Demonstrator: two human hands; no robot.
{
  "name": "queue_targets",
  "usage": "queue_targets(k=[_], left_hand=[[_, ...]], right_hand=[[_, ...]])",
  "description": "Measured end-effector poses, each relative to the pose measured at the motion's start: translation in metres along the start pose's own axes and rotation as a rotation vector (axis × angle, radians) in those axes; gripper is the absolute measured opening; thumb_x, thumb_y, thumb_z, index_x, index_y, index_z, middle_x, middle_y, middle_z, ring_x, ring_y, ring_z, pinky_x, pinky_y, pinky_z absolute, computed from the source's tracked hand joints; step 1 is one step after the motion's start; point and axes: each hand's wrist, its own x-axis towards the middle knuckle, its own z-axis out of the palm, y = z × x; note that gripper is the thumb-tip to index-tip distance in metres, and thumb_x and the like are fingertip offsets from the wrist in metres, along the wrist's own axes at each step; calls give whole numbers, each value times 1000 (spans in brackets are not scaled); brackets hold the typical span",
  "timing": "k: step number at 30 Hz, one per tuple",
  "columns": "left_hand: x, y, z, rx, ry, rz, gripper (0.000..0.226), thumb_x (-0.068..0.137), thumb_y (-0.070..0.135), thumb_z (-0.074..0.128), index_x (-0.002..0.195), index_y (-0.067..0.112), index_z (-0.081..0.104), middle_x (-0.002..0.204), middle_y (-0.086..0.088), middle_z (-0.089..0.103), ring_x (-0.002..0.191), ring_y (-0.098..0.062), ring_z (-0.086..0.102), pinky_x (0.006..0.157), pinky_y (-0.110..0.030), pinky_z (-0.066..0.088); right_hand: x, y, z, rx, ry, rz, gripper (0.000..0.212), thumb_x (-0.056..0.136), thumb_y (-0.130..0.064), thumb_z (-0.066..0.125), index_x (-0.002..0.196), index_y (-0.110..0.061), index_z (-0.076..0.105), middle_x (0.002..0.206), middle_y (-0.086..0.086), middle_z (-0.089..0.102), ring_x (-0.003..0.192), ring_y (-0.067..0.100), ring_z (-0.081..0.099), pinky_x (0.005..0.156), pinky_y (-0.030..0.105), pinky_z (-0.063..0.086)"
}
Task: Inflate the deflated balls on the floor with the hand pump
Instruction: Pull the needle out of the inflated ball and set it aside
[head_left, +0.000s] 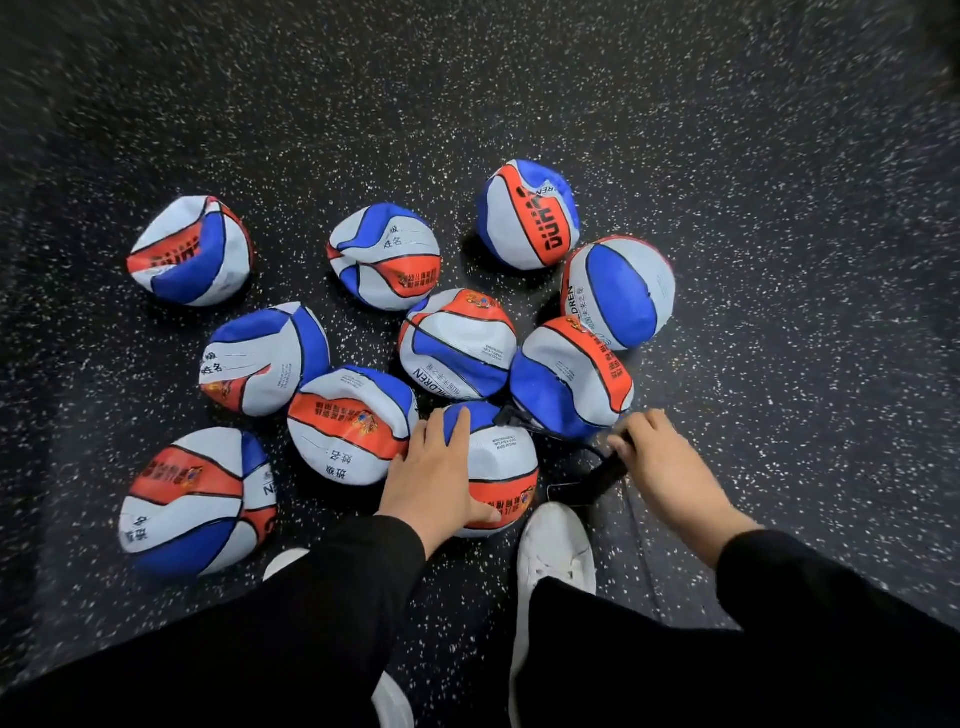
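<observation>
From the head view, your left hand (441, 462) lies spread over the nearest ball (501, 467), fingers straight and thumb low on its side, likely to stop it rolling while air goes in. Your right hand (657, 457) curls around the black hand pump (602, 475), gripping its handle; the pump stands just beside your white shoe (556, 545), probably braced there. A dark hose (519, 418) runs from the pump to the ball's top. The other deflated balls (457, 343) sit crumpled in a loose cluster on the speckled floor (779, 208) ahead, within reach for later turns.
</observation>
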Motion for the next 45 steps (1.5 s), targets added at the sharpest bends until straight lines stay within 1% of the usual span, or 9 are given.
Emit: queue_targets(k=[3,6,12,17,19,24,36,42,45], left_hand=[[-3,0,2,-20,16,-32,141,68,74,81,165,19,-6,172,-12,1,159,-32,6,124,-49,30],[-3,-4,3,-75,8,-68,142,68,75,79,165,19,-8,172,-13,1,159,-33,6,124,-47,30],[-4,-3,1,-78,-15,-60,142,69,73,81,165,18,-9,172,-14,0,159,-33,4,124,-49,30],[-7,-8,2,-77,-23,-48,141,70,72,81,165,19,-9,172,-11,-2,160,-30,3,124,-48,31],[-5,-6,2,-81,-20,-49,141,71,72,81,165,19,-10,173,-13,-2,160,-32,2,125,-48,29],[-2,-5,2,-102,-39,-47,141,71,70,82,165,19,-9,172,-14,-2,160,-34,2,125,-49,28],[-2,-7,5,-104,-4,-37,140,70,69,83,165,18,-6,172,-13,2,159,-33,3,125,-48,29],[-1,-6,5,-107,-18,-36,141,71,69,83,165,19,-8,172,-13,-1,160,-32,0,125,-48,28],[-2,-6,4,-98,-33,-36,140,71,69,83,165,19,-8,172,-12,-2,160,-33,-1,124,-49,28]], right_hand=[[-16,-9,-16,22,11,-123,22,102,-38,46,97,-19,55,98,-7,44,82,15,47,70,31,35],[-20,-26,-27,55,148,-159,12,100,-28,58,104,-17,60,104,-4,49,83,14,50,72,31,40],[-36,-17,-6,-66,-93,-290,23,102,-39,48,103,-20,60,101,-8,45,86,16,51,74,27,38],[-41,-5,-9,-12,122,-215,9,101,-29,58,105,-21,61,103,-7,46,88,14,50,76,28,43],[-39,3,-8,-53,118,-226,10,100,-29,58,105,-20,60,104,-7,47,90,17,49,75,33,46],[-43,18,12,-119,-3,-299,26,101,-42,44,103,-20,59,104,-8,46,90,16,49,76,29,43],[-76,10,51,-73,-37,-265,30,103,-50,36,107,-26,55,108,-7,48,94,17,51,72,40,53],[-61,2,33,-11,-44,-291,16,103,-38,52,104,-24,59,104,-11,44,91,13,46,79,38,49],[-56,-11,6,23,85,-282,14,101,-35,56,105,-22,63,102,-9,48,89,13,50,78,36,49]])
